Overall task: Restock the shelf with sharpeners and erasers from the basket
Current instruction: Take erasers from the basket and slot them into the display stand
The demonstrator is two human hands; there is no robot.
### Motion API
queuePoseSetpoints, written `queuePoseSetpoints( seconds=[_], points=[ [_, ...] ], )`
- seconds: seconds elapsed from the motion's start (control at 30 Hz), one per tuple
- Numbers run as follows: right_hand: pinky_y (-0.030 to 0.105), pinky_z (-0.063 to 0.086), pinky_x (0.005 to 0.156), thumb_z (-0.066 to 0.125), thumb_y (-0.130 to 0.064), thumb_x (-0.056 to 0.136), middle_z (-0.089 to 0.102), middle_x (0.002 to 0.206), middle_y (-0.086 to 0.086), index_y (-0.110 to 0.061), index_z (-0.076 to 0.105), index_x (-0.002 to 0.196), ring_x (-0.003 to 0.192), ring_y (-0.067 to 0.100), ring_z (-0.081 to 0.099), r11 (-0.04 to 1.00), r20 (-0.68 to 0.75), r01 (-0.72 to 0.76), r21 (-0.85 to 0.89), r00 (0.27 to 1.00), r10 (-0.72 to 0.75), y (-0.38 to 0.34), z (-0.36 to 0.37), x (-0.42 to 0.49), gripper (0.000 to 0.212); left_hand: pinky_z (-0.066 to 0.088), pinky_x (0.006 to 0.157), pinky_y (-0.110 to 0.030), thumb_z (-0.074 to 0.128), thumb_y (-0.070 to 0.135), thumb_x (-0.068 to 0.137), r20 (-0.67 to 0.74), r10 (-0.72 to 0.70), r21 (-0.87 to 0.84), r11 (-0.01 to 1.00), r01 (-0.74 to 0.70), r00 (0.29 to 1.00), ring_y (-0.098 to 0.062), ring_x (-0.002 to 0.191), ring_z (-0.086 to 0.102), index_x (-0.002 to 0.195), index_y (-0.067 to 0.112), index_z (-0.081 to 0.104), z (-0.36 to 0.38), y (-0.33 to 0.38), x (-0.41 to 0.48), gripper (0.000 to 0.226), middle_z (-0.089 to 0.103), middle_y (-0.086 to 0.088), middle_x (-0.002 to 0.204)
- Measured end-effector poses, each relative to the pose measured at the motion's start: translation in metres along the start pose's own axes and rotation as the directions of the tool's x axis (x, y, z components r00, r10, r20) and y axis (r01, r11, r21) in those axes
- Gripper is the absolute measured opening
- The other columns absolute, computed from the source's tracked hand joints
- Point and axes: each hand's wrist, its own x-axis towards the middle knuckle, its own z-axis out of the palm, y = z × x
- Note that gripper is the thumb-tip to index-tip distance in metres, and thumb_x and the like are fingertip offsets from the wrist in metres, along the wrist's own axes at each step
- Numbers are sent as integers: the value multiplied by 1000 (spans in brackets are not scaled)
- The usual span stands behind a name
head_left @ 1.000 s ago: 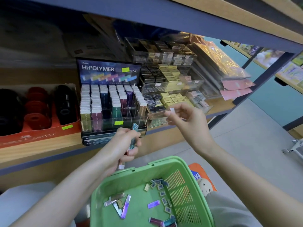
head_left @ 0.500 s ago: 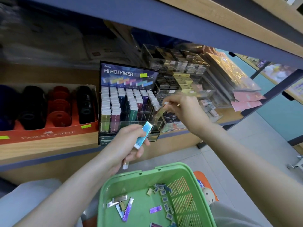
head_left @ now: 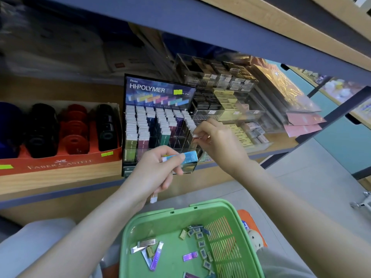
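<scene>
My left hand [head_left: 154, 173] holds a light blue eraser [head_left: 187, 157] between thumb and fingers, in front of the Hi-Polymer eraser display [head_left: 158, 125]; the white end of another eraser [head_left: 153, 199] sticks out under its palm. My right hand [head_left: 218, 143] pinches an eraser [head_left: 195, 137] and lowers it into the display's rightmost column. The green basket [head_left: 180, 213] sits below, with several loose stick erasers [head_left: 156, 255] and small erasers [head_left: 201, 243] on its floor.
A red Faber-Castell box [head_left: 60, 163] with black and red sharpeners stands left of the display. Clear trays [head_left: 228, 115] of black and yellow erasers are to the right, then pink packets [head_left: 303, 125]. A shelf board [head_left: 220, 23] hangs low overhead. Grey floor lies right.
My right hand moved left from the clear trays to the display's right column with its eraser. My left hand rose and turned the blue eraser flat.
</scene>
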Motion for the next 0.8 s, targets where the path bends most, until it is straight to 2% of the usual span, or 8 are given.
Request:
queuePoseSetpoints(
  seconds=[0.1,0.17,0.23,0.33,0.47,0.57,0.67,0.8],
  points=[
    [39,50,63,61,-8,89,53,90,-2,-11,62,95,78,17,58,999,-62,8,38,998,-5,-9,-2,-5,7,22,35,-12,62,24,90,-57,77,151,986,-68,995,-3,30,30,84,15,67,-1,-4,5,12,46,13,40],
    [17,43,71,53,-14,95,50,85,-11,-11,65,98,78,0,52,979,-81,-19,205,996,36,-20,-9,-10,12,24,38,-11,66,26,87,-77,144,235,964,-122,987,-1,33,35,78,17,68,-2,-6,8,12,47,16,38],
    [6,36,74,48,-19,98,51,86,-21,-11,67,103,82,-10,50,946,50,-78,316,997,66,-31,-16,-18,21,28,43,-12,69,26,84,-86,180,250,956,-153,980,1,38,39,75,18,68,-3,-7,9,13,52,17,44],
    [12,41,75,58,-18,92,60,88,-18,-17,67,108,84,-5,54,907,245,-126,401,969,27,-40,-19,-30,18,32,51,-16,69,27,84,-92,211,252,951,-182,973,-1,51,44,74,16,66,-5,-8,11,15,56,8,59],
    [15,41,69,69,-13,84,67,86,-4,-24,65,103,81,5,56,880,242,-161,446,969,54,-41,-21,-34,23,32,48,-11,68,25,84,-41,256,237,942,-239,966,1,47,42,80,14,65,-3,-4,5,13,55,6,61],
    [11,38,66,69,-13,84,64,81,-7,-21,66,95,77,6,54,929,221,-131,346,974,55,-40,-21,-35,14,32,45,-17,65,18,88,-53,175,128,978,-167,983,0,40,39,96,18,54,-4,2,1,13,52,2,67],
    [17,44,66,68,-12,85,63,82,-5,-13,58,93,72,5,56,909,189,-210,361,971,149,-37,-21,-35,13,33,49,-31,61,-1,68,-88,-31,-242,970,9,996,-12,43,44,88,15,40,-11,8,8,32,44,-8,69],
    [20,53,67,68,-11,85,65,87,-1,-14,43,98,72,3,62,836,138,-309,453,951,277,-35,-27,-27,28,42,64,-27,34,-25,82,-133,-3,-312,949,-39,991,-15,75,51,91,15,39,-19,6,5,41,54,-9,89]
  ],
)
